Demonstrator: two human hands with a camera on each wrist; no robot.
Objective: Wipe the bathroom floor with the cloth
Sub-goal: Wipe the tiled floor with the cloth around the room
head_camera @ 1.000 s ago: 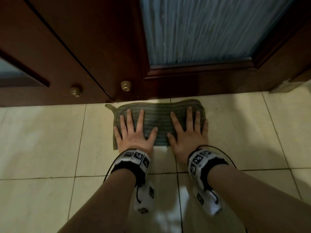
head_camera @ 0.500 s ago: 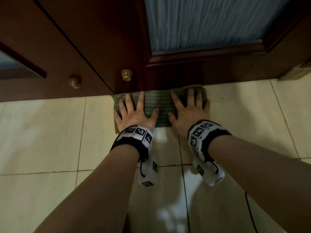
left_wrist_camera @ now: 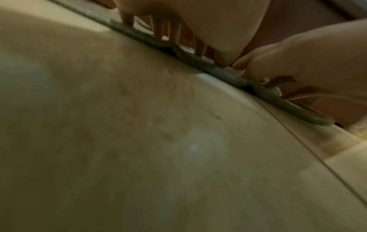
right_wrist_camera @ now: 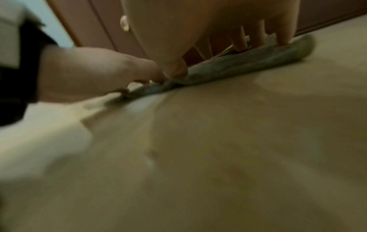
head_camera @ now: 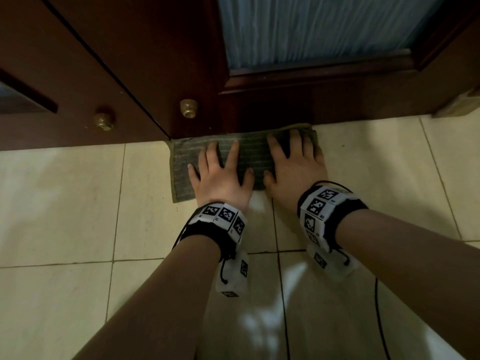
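A grey-green ribbed cloth (head_camera: 253, 155) lies flat on the cream tiled floor (head_camera: 65, 203), its far edge against the bottom of the dark wooden door (head_camera: 270, 107). My left hand (head_camera: 220, 175) presses on the cloth's left half with fingers spread straight. My right hand (head_camera: 294, 165) presses on the right half, fingertips near the door. In the left wrist view the cloth's near edge (left_wrist_camera: 198, 62) runs under my left hand (left_wrist_camera: 214, 23), with the right hand (left_wrist_camera: 309, 62) beside it. The right wrist view shows my right hand (right_wrist_camera: 198, 23) and left hand (right_wrist_camera: 89, 73) on the cloth (right_wrist_camera: 248, 59).
Two brass knobs (head_camera: 189, 108) (head_camera: 104, 121) stick out low on the wooden panels to the left. A door frame foot (head_camera: 457, 107) stands at the far right. A black cable (head_camera: 379, 320) trails over the tiles under my right forearm.
Both hands have slid the cloth forward over the tiles, from a little short of the door to right against its bottom edge.
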